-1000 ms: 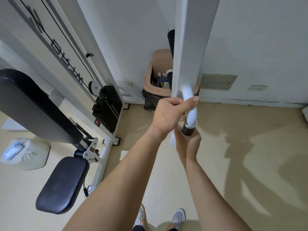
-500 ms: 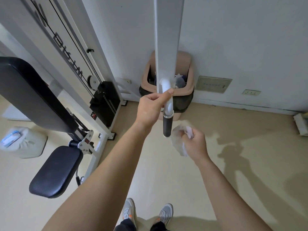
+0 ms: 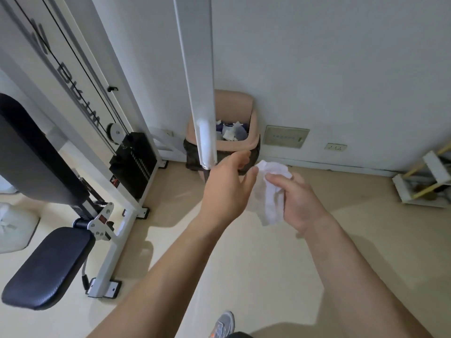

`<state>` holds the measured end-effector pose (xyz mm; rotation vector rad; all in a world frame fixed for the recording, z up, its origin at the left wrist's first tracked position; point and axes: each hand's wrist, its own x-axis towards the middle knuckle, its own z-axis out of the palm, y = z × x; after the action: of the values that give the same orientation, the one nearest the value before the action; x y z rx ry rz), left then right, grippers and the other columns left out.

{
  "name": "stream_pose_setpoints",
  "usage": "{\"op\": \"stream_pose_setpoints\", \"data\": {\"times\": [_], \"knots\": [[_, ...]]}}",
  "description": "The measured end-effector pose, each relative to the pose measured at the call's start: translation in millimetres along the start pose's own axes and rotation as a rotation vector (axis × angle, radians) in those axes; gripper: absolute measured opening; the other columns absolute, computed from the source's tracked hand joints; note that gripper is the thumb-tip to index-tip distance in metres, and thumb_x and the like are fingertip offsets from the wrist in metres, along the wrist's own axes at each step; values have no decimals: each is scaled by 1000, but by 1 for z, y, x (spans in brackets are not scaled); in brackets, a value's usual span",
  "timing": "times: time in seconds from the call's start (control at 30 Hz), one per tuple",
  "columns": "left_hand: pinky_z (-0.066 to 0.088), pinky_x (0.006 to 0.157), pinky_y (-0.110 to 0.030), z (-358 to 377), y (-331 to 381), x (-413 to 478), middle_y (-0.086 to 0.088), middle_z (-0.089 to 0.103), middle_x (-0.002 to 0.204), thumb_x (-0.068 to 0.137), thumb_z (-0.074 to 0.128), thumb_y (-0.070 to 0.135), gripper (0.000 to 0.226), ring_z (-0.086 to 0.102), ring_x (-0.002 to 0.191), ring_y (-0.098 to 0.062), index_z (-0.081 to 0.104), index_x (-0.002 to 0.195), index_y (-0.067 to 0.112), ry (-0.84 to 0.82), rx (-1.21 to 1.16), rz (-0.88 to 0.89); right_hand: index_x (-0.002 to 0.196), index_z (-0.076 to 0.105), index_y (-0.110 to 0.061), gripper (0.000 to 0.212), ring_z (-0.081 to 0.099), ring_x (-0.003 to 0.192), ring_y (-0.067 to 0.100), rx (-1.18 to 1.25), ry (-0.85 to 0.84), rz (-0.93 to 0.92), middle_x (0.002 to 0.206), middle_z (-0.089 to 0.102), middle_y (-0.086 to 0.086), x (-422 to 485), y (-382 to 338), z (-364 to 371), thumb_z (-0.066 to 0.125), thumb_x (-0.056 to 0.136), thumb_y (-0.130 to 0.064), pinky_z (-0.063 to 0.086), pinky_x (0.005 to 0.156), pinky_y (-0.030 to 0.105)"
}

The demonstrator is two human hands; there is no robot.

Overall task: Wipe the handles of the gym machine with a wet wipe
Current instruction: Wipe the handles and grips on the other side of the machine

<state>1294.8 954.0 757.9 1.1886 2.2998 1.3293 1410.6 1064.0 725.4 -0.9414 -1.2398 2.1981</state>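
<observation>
The machine's white handle bar (image 3: 206, 142) hangs down in front of me, and its black grip end (image 3: 207, 176) is mostly hidden behind my left hand. My left hand (image 3: 227, 189) is off the bar, just right of its lower end, with fingers apart and the thumb tip close to the wipe. My right hand (image 3: 300, 198) is closed on a crumpled white wet wipe (image 3: 268, 191), held to the right of the handle and apart from it.
A tan trash bin (image 3: 253, 132) with rubbish stands against the wall behind the handle. The weight stack (image 3: 136, 164), black backrest (image 3: 31, 152) and seat pad (image 3: 48, 264) are on the left. A white and yellow rack (image 3: 427, 181) sits far right. My shoe (image 3: 222, 323) is below.
My left hand let go of the white bar and moved right toward the wipe. My right hand came off the black grip with the wipe and rose beside it.
</observation>
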Motion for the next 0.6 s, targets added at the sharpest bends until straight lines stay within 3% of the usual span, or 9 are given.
{"op": "stream_pose_setpoints", "data": {"times": [0.1,0.2,0.3,0.37,0.47,0.6], "knots": [[51,86,-20,12,7,-6,10,70,106,95,66,31,36,66,100,-9,64,128,17,-111,-211,-199,114,68,2,22,71,95,28,-91,-75,-97,104,74,17,-16,-13,-11,63,93,-2,57,86,38],[53,76,-25,23,11,-18,4,74,94,91,72,22,21,68,87,-9,74,111,15,-28,-395,-279,111,70,-1,20,73,90,26,-137,-80,-106,102,76,16,-26,-19,-24,63,93,0,59,78,34],[54,70,-25,31,23,-19,0,75,89,89,71,15,11,67,79,-11,77,99,17,6,-460,-339,101,70,-3,25,69,78,25,-132,-39,-43,88,74,12,-24,-23,-40,50,92,8,57,67,32],[55,68,-28,37,34,-10,-4,73,89,89,70,11,9,65,77,-12,76,94,15,29,-476,-382,104,67,-2,31,65,83,31,-79,-48,43,92,71,14,-12,-26,-54,41,88,7,56,74,37],[58,66,-31,52,50,14,-6,73,88,89,69,11,7,65,75,-13,74,91,15,11,-434,-414,117,64,-5,36,62,99,34,-8,-168,147,110,69,16,16,-39,-76,46,87,-15,53,87,46],[56,65,-25,85,74,57,5,70,79,86,72,20,7,66,75,-12,73,79,21,22,-277,-451,118,67,-15,45,66,106,26,-169,-300,152,117,69,10,70,-71,-108,67,81,-42,54,94,51]]}}
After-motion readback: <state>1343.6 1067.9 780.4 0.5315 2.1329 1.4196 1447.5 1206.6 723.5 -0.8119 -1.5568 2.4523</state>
